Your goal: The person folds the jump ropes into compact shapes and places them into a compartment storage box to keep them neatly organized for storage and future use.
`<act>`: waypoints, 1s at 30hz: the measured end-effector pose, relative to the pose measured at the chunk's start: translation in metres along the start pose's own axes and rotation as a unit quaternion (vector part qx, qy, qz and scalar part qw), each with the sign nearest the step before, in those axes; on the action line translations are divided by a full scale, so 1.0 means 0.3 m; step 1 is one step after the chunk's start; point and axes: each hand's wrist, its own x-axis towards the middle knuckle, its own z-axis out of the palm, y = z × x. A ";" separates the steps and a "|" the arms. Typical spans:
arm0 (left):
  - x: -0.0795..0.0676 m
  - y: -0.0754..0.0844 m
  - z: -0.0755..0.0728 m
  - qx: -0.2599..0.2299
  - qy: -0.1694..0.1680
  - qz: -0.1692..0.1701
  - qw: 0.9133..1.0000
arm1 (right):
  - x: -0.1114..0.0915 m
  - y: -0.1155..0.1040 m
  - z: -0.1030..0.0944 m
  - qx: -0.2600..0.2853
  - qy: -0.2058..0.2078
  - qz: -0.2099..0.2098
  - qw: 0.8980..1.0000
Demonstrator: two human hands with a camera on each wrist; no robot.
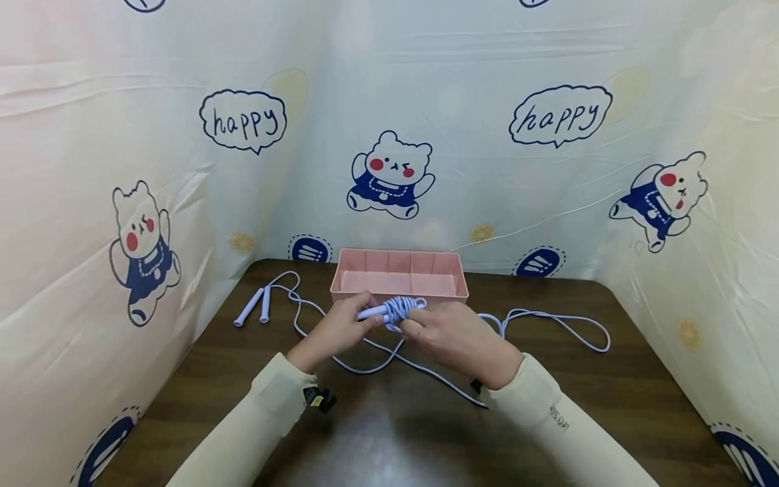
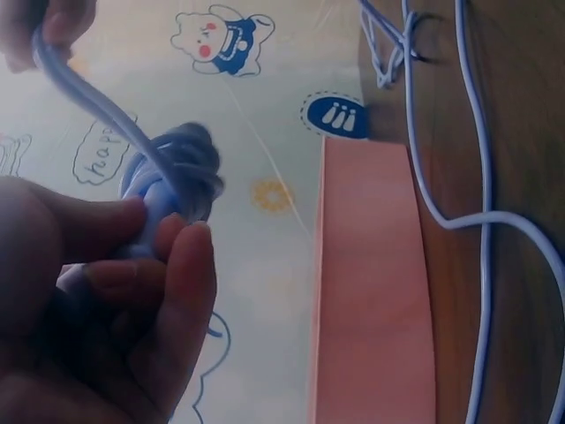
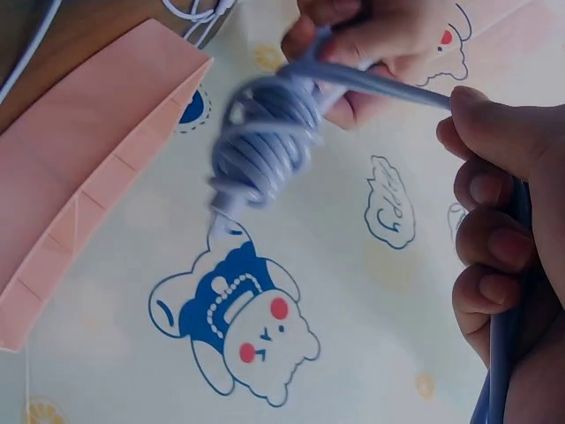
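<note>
My left hand (image 1: 343,326) pinches the pale blue handles (image 1: 371,313) of a jump rope between thumb and fingers, above the table. Its cord is wound several turns round the handles in a thick bundle (image 1: 400,309), with a small loop at one end. With curled fingers, my right hand (image 1: 453,338) grips a doubled length of the cord (image 3: 388,86), which runs taut from the bundle. More of this cord passes through the right palm in the right wrist view. The handles are partly hidden by the left fingers and the wraps.
A pink divided box (image 1: 395,295) stands behind the hands, near the back wall. Two more pale blue handles (image 1: 248,308) lie at the table's left, with loose cord (image 1: 365,371) crossing the wood (image 1: 377,439). A cord loop (image 1: 599,331) lies at the right. Printed cloth surrounds the table.
</note>
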 end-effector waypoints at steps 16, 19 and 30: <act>-0.035 0.050 0.017 0.059 -0.152 0.094 0.982 | 0.014 0.069 -0.005 0.046 -0.005 0.024 0.999; -0.041 0.058 0.012 0.067 -0.159 0.117 0.978 | 0.012 0.077 0.002 0.049 0.000 0.029 0.998; -0.058 0.072 0.002 0.061 -0.158 0.186 0.968 | -0.003 0.108 0.039 0.072 0.010 0.064 0.995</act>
